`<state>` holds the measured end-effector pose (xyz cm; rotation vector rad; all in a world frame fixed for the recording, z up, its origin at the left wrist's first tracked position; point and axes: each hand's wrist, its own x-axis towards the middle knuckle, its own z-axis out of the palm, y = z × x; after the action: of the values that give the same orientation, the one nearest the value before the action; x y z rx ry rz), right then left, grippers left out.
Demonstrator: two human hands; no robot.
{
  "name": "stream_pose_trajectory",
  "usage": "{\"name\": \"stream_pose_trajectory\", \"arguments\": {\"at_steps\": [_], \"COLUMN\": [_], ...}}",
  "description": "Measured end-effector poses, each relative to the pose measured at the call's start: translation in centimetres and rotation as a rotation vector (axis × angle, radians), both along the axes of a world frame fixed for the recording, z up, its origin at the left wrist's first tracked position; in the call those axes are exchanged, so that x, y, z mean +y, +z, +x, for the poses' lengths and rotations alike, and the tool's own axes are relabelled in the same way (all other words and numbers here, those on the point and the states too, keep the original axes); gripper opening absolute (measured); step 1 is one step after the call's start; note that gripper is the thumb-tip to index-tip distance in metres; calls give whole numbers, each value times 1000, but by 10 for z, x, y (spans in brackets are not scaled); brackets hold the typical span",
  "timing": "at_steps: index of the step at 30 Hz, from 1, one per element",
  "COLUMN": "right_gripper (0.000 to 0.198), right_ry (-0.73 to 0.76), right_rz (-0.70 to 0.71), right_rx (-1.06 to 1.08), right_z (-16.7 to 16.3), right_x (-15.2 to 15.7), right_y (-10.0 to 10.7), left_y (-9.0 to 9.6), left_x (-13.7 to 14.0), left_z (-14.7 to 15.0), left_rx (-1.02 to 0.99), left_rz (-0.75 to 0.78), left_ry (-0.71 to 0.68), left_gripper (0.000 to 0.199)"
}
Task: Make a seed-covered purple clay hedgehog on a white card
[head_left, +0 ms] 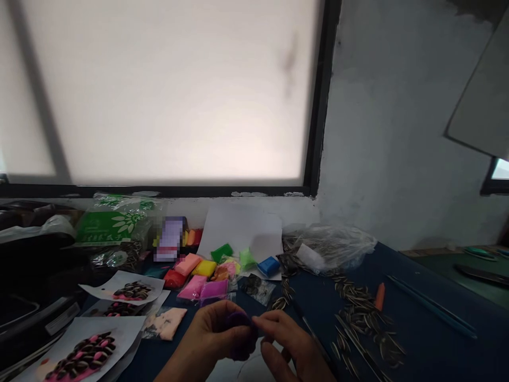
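A lump of dark purple modelling clay (237, 319) is pinched between the thumb and fingers of my left hand (209, 337). Against the clay's right edge press the fingertips of my right hand (292, 339), its fingers curled in a pinch. Part of the clay is hidden behind my left thumb. Below both hands lies a white sheet (227, 371) with a thin curved line on it. Just beyond them are soft packets of coloured clay, among them a purple packet (213, 289) and a pink packet (192, 287).
Sunflower seeds (358, 302) lie scattered at right, with tweezers (360, 345), an orange stick (380, 296) and blue tweezers (433, 307). A clear bag of seeds (330, 246) stands near the wall. Seed-decorated papers (131, 331) and a green-printed bag (107, 225) are at left.
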<state>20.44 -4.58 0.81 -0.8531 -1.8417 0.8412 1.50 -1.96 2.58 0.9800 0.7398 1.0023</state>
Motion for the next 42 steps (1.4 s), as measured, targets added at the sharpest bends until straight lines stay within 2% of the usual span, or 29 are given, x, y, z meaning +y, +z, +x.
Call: {"name": "stream_pose_trajectory", "arguments": {"at_steps": [3,8,14,18,22,26,30,36,39,42], "right_gripper": [40,40,27,21,13,26,31,36,36,37], "right_ry": [27,-22,-26,-11,23,-22,-5,-66,-88,-76], "right_rz": [23,38,-62,-122,-145,-192,-246,-282,-258,-206], "right_rx": [-7,9,-40,-6,-17,55,94,31,38,42], "right_z": [-2,-3,2,3,3,1,0,-1,-1,-1], "right_x": [-2,-5,1,2,4,9,10,10,12,13], "right_y": [-6,-9,3,7,6,-1,-4,-7,-10,-11], "left_y": [0,-3,-10,-8,-2,-3,-10,-5,-3,-10], "left_x": [-1,-1,0,-2,-5,-3,2,-3,-5,-2], "left_z": [2,3,4,5,4,2,0,1,3,4], "left_rx": [-14,-7,-5,72,122,128,196,183,210,254], "left_rz": [8,1,27,-18,2,12,51,69,75,81], "left_ry": [-14,-17,-40,-76,-109,-140,-85,-103,-109,-91], "left_gripper": [41,48,55,51,46,48,59,54,52,57]}}
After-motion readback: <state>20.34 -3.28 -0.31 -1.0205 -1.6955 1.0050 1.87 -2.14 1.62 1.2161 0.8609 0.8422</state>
